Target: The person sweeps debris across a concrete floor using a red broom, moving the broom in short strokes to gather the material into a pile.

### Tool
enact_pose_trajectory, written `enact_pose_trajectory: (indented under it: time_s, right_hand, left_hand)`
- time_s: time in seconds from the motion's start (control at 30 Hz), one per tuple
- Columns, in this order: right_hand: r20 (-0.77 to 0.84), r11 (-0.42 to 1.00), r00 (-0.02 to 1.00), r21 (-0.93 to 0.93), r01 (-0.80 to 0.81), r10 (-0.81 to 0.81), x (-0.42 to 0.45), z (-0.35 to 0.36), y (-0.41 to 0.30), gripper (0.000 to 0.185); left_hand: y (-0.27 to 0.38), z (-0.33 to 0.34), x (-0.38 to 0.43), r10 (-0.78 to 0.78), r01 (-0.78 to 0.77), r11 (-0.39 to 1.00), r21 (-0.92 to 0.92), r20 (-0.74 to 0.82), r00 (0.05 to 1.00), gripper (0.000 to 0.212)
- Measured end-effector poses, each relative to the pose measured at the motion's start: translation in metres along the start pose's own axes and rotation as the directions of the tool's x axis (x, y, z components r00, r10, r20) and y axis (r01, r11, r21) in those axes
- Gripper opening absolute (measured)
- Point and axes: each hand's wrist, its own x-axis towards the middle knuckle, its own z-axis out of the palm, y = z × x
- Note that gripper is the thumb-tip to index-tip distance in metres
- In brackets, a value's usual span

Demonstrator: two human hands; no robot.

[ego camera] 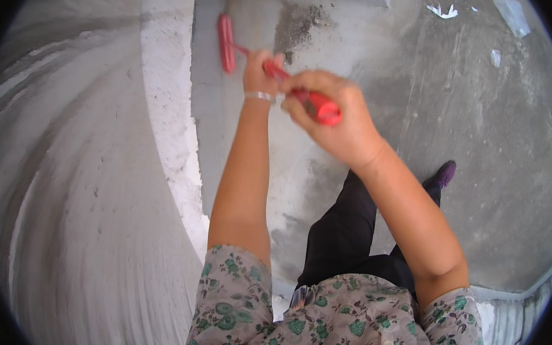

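Both of my hands grip one red long-handled tool with a long, narrow red head (227, 43), perhaps a broom or squeegee; blur hides its exact kind. My left hand (261, 71), with a pale band at the wrist, is closed round the shaft close to the head. Farther back, my right hand (336, 111) holds the handle (324, 109) near its rounded red end. The head lies over the grey strip of floor (207, 94) beside the white wall base, tilted slightly; whether it touches the surface I cannot tell.
A streaked grey plaster wall (110, 183) with a rough white lower band (165, 95) runs along the left. A dark patch (299, 26) marks the concrete. White scraps (443, 11) and a translucent plastic piece (512, 17) lie at the upper right. A purple shoe (446, 173) is on the floor.
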Motion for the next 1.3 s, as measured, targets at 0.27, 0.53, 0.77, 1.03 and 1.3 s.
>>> enact_pose_trajectory:
  time_s: [0.27,0.53,0.77,1.03,1.3]
  right_hand:
    - [-0.248,0.945,0.928,0.241,-0.219,0.279,-0.016,-0.008,0.003,0.01]
    - [-0.056,0.994,0.994,-0.052,0.094,-0.097,-0.019,-0.006,-0.016,0.016]
    - [-0.197,0.984,0.97,0.133,-0.116,0.141,0.006,-0.012,-0.005,0.011]
    - [-0.156,0.997,0.988,0.082,0.005,0.008,-0.009,-0.022,0.001,0.018]
    - [-0.272,0.914,0.902,0.326,-0.241,0.335,-0.028,-0.027,0.015,0.02]
  left_hand:
    - [0.038,0.035,0.016,0.175,-0.298,0.812,0.502,0.278,0.944,0.025]
    - [0.056,0.004,-0.005,0.228,-0.269,0.858,0.437,0.145,0.963,0.026]
    - [0.029,0.026,0.039,0.267,-0.418,0.768,0.484,0.35,0.898,0.022]
    - [0.052,0.026,0.016,0.143,-0.258,0.767,0.587,0.235,0.961,0.023]
    - [0.039,0.055,0.027,0.136,-0.404,0.74,0.538,0.468,0.873,0.015]
